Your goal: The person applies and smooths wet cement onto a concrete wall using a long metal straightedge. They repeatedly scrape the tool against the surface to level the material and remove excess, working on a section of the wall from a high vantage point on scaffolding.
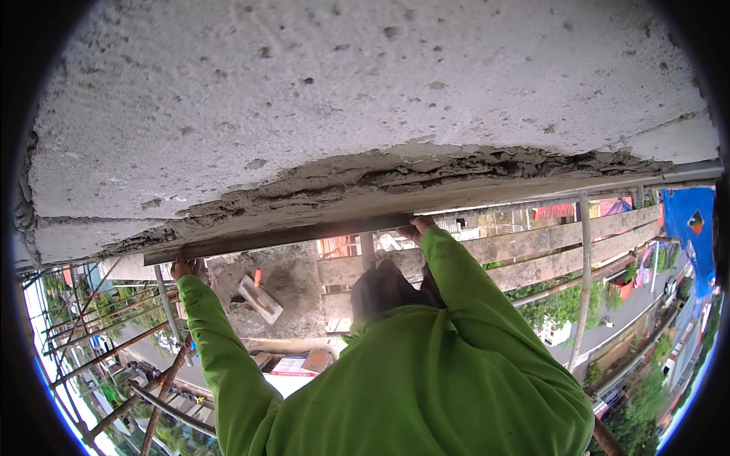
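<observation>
Left hand (190, 267) and right hand (417, 226), set wide apart, curl closed around a long bar (296, 238) near its ends, along the lower edge of a rough grey wall (365, 83). Doing this well would seem to call for equal pressure from both arms, a straight line and sure footing at this height. Nearest the lens, green clothing (426, 380) fills the lower frame; a dark, blurred shape (391, 292) beyond it is hard to make out. Most fingers are hidden, and whether the bar touches the wall throughout cannot be told. Below, an orange-handled trowel (260, 299) lies unheld. Past the planks (566, 245), the street (642, 308) bends toward the rim, its details too small to read.
</observation>
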### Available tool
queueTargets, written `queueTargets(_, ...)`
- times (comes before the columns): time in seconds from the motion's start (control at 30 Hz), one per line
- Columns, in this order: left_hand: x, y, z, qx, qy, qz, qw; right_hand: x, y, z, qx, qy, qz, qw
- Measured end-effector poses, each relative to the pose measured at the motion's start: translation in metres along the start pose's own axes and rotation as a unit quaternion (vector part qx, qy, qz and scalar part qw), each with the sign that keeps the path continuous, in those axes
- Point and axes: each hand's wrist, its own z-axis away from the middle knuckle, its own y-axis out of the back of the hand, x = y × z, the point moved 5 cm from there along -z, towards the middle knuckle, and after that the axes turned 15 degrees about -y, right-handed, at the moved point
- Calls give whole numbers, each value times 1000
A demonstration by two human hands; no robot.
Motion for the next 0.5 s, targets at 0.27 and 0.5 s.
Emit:
queueTargets(0.27,5,2,-6,16,-16,-4,1000,13,-18,-8,-32,-32,-70,997)
queueTargets(0.5,-2,-32,53,-9,6,18,1000,-32,32,8,-54,-6,-108,993)
